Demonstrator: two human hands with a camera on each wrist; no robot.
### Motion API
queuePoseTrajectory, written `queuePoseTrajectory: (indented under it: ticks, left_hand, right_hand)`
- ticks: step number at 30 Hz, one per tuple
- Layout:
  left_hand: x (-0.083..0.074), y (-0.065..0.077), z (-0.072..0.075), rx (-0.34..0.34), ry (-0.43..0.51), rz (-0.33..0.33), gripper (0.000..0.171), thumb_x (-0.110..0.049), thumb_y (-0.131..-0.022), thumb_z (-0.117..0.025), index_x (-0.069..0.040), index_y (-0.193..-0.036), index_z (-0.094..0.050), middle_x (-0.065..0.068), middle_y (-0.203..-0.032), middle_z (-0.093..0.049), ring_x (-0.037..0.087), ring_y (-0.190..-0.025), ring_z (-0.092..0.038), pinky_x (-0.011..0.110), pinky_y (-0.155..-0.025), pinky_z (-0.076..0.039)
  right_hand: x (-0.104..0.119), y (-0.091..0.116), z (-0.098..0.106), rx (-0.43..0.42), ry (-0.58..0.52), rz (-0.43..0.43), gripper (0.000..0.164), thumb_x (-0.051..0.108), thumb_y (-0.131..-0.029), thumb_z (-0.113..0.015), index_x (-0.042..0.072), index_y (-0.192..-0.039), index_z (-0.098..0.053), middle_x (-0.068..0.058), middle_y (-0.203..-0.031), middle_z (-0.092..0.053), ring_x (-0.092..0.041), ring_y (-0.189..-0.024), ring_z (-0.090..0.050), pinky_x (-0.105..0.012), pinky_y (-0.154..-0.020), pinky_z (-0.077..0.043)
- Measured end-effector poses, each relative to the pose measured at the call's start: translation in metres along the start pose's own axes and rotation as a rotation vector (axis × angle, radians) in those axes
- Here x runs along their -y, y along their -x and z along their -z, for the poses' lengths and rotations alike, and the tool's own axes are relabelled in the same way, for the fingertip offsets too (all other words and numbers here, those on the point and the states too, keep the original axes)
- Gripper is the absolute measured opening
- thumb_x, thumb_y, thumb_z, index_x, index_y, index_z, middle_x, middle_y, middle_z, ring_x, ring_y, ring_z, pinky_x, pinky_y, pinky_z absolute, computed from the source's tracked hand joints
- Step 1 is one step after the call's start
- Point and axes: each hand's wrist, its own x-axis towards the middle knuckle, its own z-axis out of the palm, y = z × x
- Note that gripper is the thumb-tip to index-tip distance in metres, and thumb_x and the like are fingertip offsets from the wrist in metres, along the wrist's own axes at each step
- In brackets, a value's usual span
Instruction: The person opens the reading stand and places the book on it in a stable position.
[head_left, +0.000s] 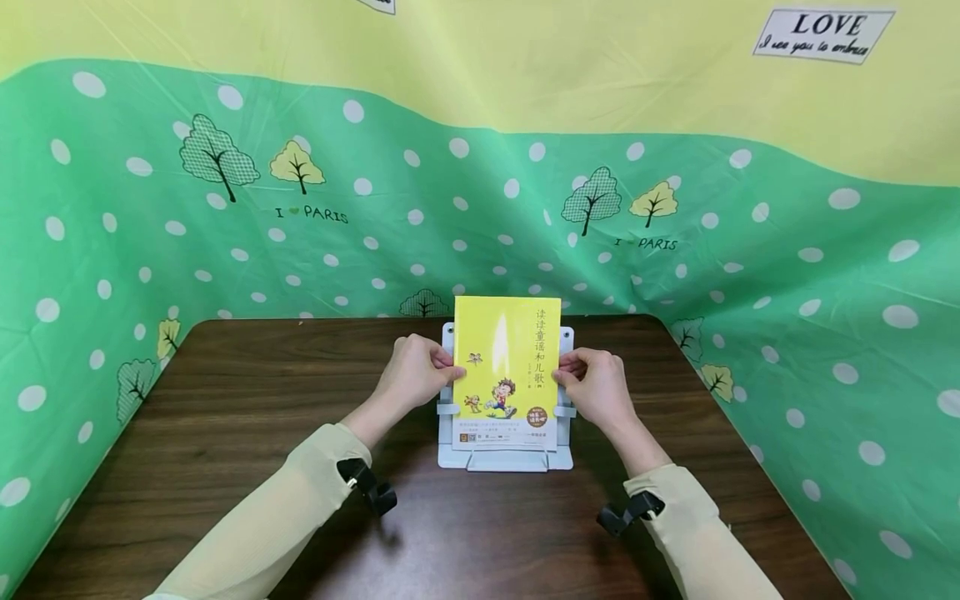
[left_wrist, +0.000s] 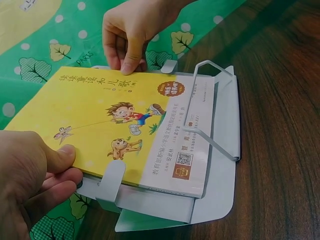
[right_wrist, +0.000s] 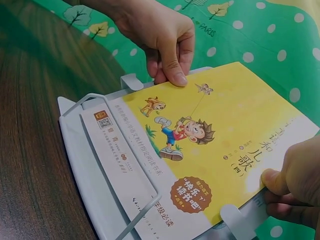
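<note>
A yellow book (head_left: 480,333) with a cartoon boy on its cover stands on a white book stand (head_left: 446,454), leaning back against it. My left hand (head_left: 417,371) pinches the book's left edge, thumb on the cover and fingers behind. On the opposite edge my right hand (head_left: 596,383) pinches it the same way. In the left wrist view, a wire holder (left_wrist: 220,147) crosses the lower front of the book. Side clips (left_wrist: 112,181) of the stand sit by the book's edges, below the hands. The stand's back is mostly hidden by the book.
The stand is on a dark wooden table (head_left: 300,350). Behind and beside the table hangs a green and yellow cloth (head_left: 420,192) with dots and trees. A black wrist camera (head_left: 367,486) is strapped to the left sleeve, another camera (head_left: 630,512) to the right.
</note>
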Motion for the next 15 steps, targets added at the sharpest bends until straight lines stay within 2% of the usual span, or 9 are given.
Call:
queuePoseTrajectory:
  ticks: [6,15]
  left_hand:
    - [0.0026,0.0018,0.0008,-0.012,-0.002,-0.002,0.017,-0.020,-0.084,-0.094,-0.009,-0.083,-0.081,-0.005,-0.072,-0.071,0.012,-0.065,-0.067,0.030,-0.057,-0.056]
    - [0.0022,0.0046,0.0026,-0.029,-0.005,-0.016,0.016,-0.020,-0.085,-0.092,-0.008,-0.089,-0.082,-0.004,-0.078,-0.072,0.012,-0.070,-0.068,0.029,-0.061,-0.058]
  right_hand:
    - [0.0009,0.0015,-0.0010,-0.012,-0.006,0.018,0.021,0.003,-0.089,-0.086,-0.001,-0.107,-0.076,-0.010,-0.092,-0.072,-0.024,-0.078,-0.065,-0.038,-0.070,-0.060]
    - [0.0067,0.0058,-0.0027,-0.057,0.063,0.096,0.028,0.007,-0.090,-0.086,0.000,-0.114,-0.072,-0.010,-0.096,-0.071,-0.025,-0.080,-0.063,-0.039,-0.071,-0.057]
